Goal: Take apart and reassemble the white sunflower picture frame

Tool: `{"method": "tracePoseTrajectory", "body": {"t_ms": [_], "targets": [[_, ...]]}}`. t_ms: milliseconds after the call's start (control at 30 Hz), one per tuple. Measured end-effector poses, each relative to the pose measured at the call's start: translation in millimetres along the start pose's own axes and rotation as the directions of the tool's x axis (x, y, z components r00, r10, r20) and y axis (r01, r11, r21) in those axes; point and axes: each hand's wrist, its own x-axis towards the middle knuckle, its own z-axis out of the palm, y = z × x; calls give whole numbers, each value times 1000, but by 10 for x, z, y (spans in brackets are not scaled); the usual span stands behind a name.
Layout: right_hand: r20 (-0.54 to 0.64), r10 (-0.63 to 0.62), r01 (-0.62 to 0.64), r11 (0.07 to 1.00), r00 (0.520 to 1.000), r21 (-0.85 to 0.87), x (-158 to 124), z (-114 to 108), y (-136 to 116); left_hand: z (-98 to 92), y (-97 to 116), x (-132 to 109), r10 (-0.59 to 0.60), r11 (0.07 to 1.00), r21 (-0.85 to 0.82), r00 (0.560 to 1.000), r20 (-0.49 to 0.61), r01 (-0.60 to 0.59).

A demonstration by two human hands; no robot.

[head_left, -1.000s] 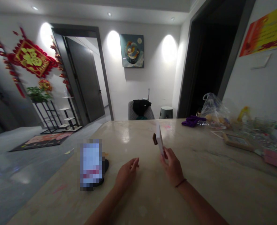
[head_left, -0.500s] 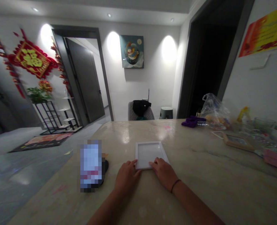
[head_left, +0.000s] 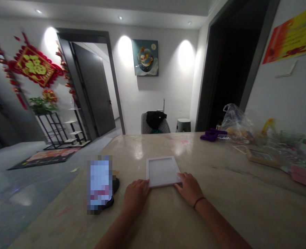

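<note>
1. Room: dim, lit by wall washers. A teal framed painting [head_left: 144, 57] hangs on the far wall, and a red-and-gold hanging knot [head_left: 35, 65] on the left wall. A grey armchair [head_left: 155, 124] with a black garment over it stands beyond the far end of the worktop.
2. Surface: a long, cream, marble-look worktop [head_left: 220, 197], polished and reflecting the lights.
3. Item: a thin white rectangular picture frame [head_left: 163, 171] with a pale panel lies flat near the worktop's near edge, between both hands.
4. Left hand [head_left: 136, 197]: against the frame's lower-left corner, its fingers touching the edge.
5. Right hand [head_left: 189, 188]: at the lower-right corner, its fingers resting on the frame.
6. Grip: I read both as relaxed and released, with neither clenched nor lifting the frame.
7. Handling, my estimate: light, stiff and slim. The smooth face may slide on the polished stone, and the panel may be fragile. I would take it by the outer edges, opposite sides together.
8. Nearby: left of the left hand, a pixelated object [head_left: 99, 183], too obscured for me to identify, overlaps a black rounded item [head_left: 114, 185]. Far right: a purple fabric bundle [head_left: 213, 135], a clear plastic bag [head_left: 236, 121], a light wooden frame [head_left: 261, 158].
</note>
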Motion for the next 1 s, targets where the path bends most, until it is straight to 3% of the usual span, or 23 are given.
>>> {"method": "tracePoseTrajectory", "body": {"t_ms": [333,433,533,600,667,767,800,867,933,1000], "targets": [[-43,-30,30,999,999,12,60,105,-56,62,-46,72,-37,999,15,997,-61,38],[-125,2,6,998,992,62,74,32,-15,17,-65,58,-30,999,-35,987,-160,25],[-234,91,-40,976,968,216,92,-124,27,-79,-94,53,-65,986,-163,962,-266,21],[-157,194,-113,902,968,417,103,-235,49,-135,-111,64,-164,926,-370,967,-195,82],[38,242,-213,753,969,623,110,-304,67,-165,-117,80,-227,782,-597,974,-4,179],[308,171,-349,564,936,749,110,-280,88,-160,-98,89,-172,572,-746,939,298,341],[356,143,-372,560,923,740,108,-244,92,-151,-87,86,-140,547,-746,920,367,381],[364,111,-346,643,925,683,104,-154,96,-126,-61,72,-103,550,-719,889,447,425],[259,73,-222,759,963,612,102,-76,94,-96,-42,61,-107,583,-684,876,470,438],[154,48,-126,827,987,547,103,-34,88,-61,-43,63,-124,663,-649,910,396,373]]}}
